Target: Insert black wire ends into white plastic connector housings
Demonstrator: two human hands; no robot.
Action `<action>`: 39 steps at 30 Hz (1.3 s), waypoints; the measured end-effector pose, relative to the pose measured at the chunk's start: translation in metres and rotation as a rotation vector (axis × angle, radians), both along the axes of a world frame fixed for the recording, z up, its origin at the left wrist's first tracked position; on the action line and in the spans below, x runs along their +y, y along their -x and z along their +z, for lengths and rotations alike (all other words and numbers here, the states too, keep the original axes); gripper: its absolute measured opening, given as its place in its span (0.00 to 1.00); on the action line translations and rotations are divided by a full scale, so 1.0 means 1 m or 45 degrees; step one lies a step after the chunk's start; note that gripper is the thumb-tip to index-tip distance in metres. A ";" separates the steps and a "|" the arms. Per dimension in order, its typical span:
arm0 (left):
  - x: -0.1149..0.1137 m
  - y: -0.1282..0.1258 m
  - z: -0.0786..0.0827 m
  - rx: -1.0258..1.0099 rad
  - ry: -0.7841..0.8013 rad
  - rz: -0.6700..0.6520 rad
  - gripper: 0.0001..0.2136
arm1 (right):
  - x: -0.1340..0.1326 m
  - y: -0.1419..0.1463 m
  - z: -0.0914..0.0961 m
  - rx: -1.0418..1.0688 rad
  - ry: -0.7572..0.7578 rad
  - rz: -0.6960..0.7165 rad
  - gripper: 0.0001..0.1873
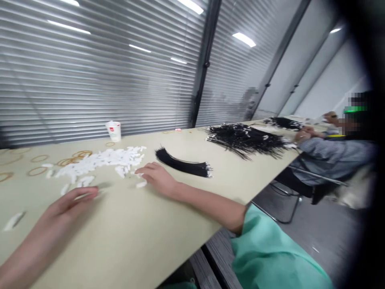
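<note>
My left hand [70, 205] hovers over the near left part of the table, thumb and fingers drawn together; motion blur hides what they may pinch. My right hand [158, 178] reaches to the right end of a spread of small white plastic pieces [105, 159], its fingers extended and a little apart. Just below its fingertips lies a single white piece [141, 184]. To the right of that hand rests a curved bundle of black wires [182, 163] with bare, shiny ends.
Rubber bands [75, 158] lie at the table's left. A white paper cup [114, 131] stands at the back. Further right is a large heap of black wires [246, 138]. A co-worker in a checked sleeve [327, 150] sits at the far end, hands over the table [192, 220].
</note>
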State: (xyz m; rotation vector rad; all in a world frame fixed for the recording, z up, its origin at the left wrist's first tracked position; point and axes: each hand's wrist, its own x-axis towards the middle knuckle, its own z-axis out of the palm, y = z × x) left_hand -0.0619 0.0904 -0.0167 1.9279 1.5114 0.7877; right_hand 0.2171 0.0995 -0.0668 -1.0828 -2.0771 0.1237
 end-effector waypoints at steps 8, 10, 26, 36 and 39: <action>-0.009 -0.009 -0.001 -0.043 0.056 -0.079 0.16 | 0.002 -0.008 -0.006 0.520 0.303 0.036 0.13; -0.012 -0.012 -0.001 -0.023 0.006 -0.180 0.15 | 0.001 -0.008 -0.004 0.591 0.383 0.054 0.15; -0.068 -0.066 0.012 0.800 -0.410 -1.417 0.24 | 0.010 -0.006 0.000 0.865 0.699 0.247 0.14; 0.010 -0.056 -0.015 0.441 -0.571 -0.622 0.21 | -0.001 -0.009 0.014 0.997 0.650 0.226 0.14; 0.001 -0.059 -0.010 0.276 -0.599 -0.513 0.19 | -0.018 0.003 0.017 0.937 0.639 0.277 0.15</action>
